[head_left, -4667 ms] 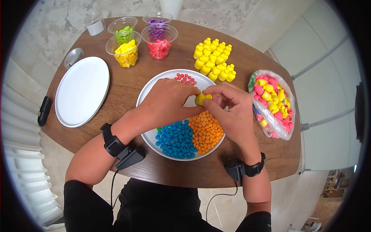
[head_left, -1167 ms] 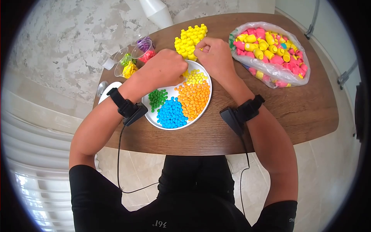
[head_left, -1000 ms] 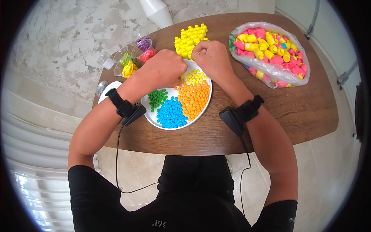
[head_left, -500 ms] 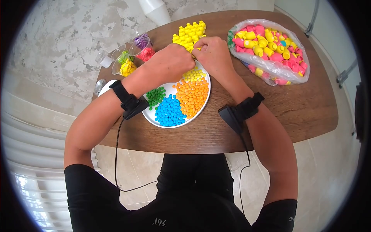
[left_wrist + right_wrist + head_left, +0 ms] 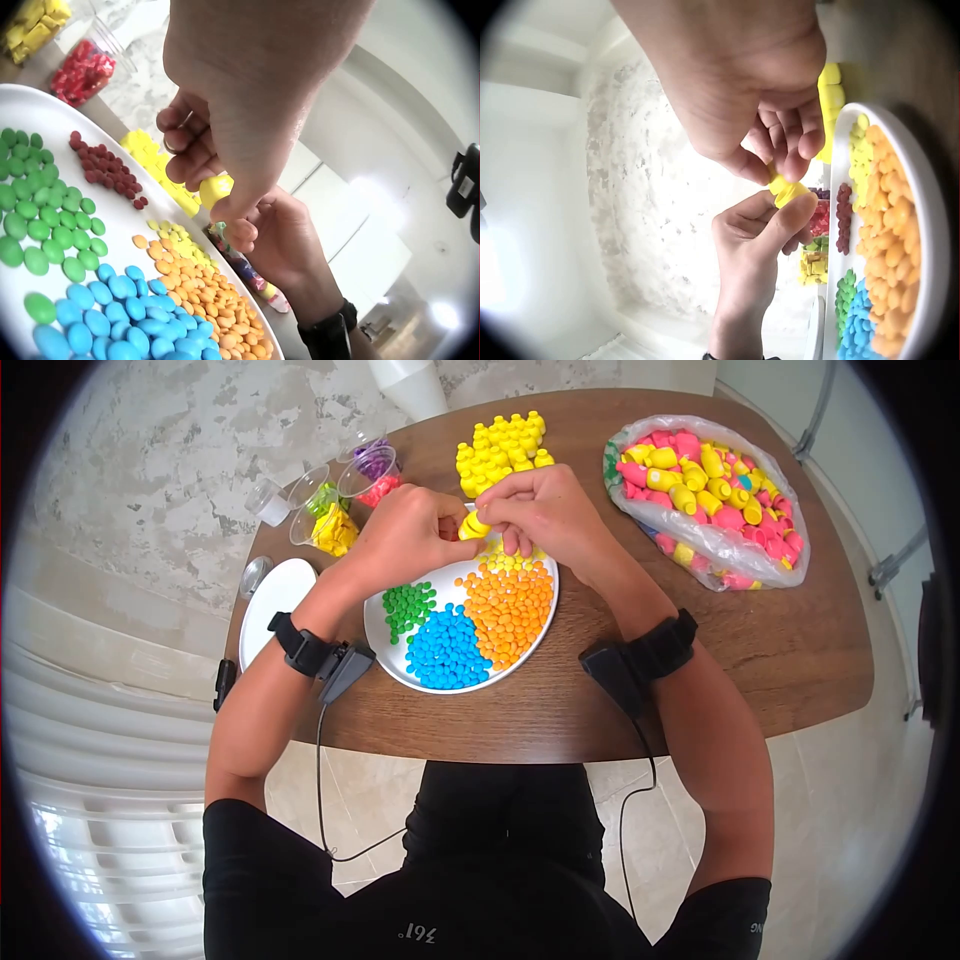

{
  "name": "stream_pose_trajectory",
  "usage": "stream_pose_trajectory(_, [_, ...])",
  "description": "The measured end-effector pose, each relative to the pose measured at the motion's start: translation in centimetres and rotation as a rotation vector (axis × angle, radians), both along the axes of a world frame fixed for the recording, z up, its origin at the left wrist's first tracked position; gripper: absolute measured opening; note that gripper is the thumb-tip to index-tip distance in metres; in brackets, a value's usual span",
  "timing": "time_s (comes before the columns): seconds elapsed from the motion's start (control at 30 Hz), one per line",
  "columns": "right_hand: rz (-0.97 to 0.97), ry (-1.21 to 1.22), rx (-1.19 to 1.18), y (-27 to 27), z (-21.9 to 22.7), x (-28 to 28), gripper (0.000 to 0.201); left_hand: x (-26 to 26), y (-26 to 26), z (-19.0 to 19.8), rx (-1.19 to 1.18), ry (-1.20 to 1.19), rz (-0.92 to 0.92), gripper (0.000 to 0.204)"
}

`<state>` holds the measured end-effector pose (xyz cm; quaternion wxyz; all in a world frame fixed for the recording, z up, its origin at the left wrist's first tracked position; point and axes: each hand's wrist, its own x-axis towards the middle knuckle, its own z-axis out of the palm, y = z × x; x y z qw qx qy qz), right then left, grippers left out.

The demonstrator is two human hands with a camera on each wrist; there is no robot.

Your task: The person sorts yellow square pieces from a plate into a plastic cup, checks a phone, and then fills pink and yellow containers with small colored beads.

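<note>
A small yellow bottle (image 5: 474,525) is held between both hands above the far side of a white plate (image 5: 444,580). My left hand (image 5: 400,538) pinches its wider body between thumb and fingers, as the right wrist view shows. Thumb and fingers of my right hand (image 5: 550,515) pinch its narrow end. On the plate lie sorted candies: blue (image 5: 447,650), orange (image 5: 510,615), green (image 5: 408,608) and yellow (image 5: 508,560) ones. Small red candies (image 5: 105,169) show in the left wrist view, hidden by the left hand in the head view.
Yellow bottles (image 5: 497,455) stand grouped behind the plate. To the right, a clear plastic bag (image 5: 690,542) holds pink and yellow pieces. Plastic cups with yellow (image 5: 334,532), green, red and purple pieces stand back left. An oval white plate (image 5: 270,605) lies left, near a jar (image 5: 268,502).
From 1.2 to 0.5 seconds ago, both hands were fisted close beside the bottle group. Now they have come together lower over the plate, and the yellow bottle shows between their fingers.
</note>
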<state>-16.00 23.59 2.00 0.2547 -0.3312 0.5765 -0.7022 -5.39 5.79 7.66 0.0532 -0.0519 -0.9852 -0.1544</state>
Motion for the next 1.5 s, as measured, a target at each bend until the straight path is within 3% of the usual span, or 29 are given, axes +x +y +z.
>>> stream_pose_trajectory(0.1, [0.017, 0.069, 0.055, 0.1, 0.7, 0.9, 0.023, 0.4, -0.5, -1.0, 0.119, 0.041, -0.003, 0.036])
stream_pose_trajectory(0.17, [0.027, 0.131, 0.066, 0.2, 0.9, 1.2, 0.022, 0.7, -0.9, -1.6, 0.146, 0.012, 0.036, 0.025])
stream_pose_trajectory(0.27, [0.031, 0.19, 0.078, 0.3, 1.9, 2.0, 0.021, 1.6, -0.7, -2.2, 0.307, 0.135, 0.03, 0.037])
stream_pose_trajectory(0.4, [0.022, 0.182, 0.092, 0.4, 3.0, 3.1, 0.02, 2.3, -0.6, -1.7, 0.353, 0.147, 0.043, 0.034])
stream_pose_trajectory(0.5, [0.013, 0.377, 0.156, 0.1, 2.2, 3.4, 0.018, 2.6, -0.8, -2.1, 0.313, 0.201, -0.014, 0.031])
stream_pose_trajectory(0.57, [-0.003, 0.355, 0.152, -0.2, 2.0, 3.7, 0.018, 2.8, -0.8, -2.5, 0.181, 0.287, -0.087, 0.029])
stream_pose_trajectory(0.63, [-0.046, 0.331, 0.169, -0.1, 2.2, 4.3, 0.018, 3.3, -0.8, -2.7, 0.236, 0.308, -0.015, 0.025])
stream_pose_trajectory(0.73, [-0.082, 0.292, 0.015, -0.6, 2.6, 5.1, 0.018, 3.8, -0.3, -2.3, 0.301, 0.384, -0.001, 0.022])
stream_pose_trajectory(0.9, [-0.146, 0.532, 0.021, -0.9, 2.0, 5.5, 0.018, 4.0, -0.5, -2.6, 0.215, 0.487, 0.016, 0.023])
stream_pose_trajectory(1.17, [-0.089, 0.14, 0.061, 0.1, 3.1, 4.2, 0.015, 3.8, 0.5, -2.4, 0.285, 0.479, 0.04, 0.025])
stream_pose_trajectory(1.3, [-0.67, 0.474, 0.114, 2.9, 3.8, -0.8, 0.018, 3.9, 0.2, -2.5, 0.294, 0.545, 0.04, 0.026])
stream_pose_trajectory(1.37, [-0.966, 0.672, 0.305, 5.7, 4.8, -3.6, 0.019, 3.9, -0.2, -2.8, 0.26, 0.539, 0.045, 0.029])
stream_pose_trajectory(1.43, [-1.14, 0.785, 0.518, 8.2, 4.7, -5.8, 0.018, 3.8, -0.5, -3.2, 0.26, 0.513, 0.002, 0.025])
stream_pose_trajectory(1.47, [-1.131, 0.79, 0.521, 8.8, 4.6, -6.1, 0.018, 3.8, -0.6, -3.3, 0.265, 0.514, 0.01, 0.025])
stream_pose_trajectory(1.5, [-1.19, 0.791, 0.724, 9.2, 4.5, -6.3, 0.018, 3.9, -0.7, -3.3, 0.255, 0.494, 0.004, 0.023])
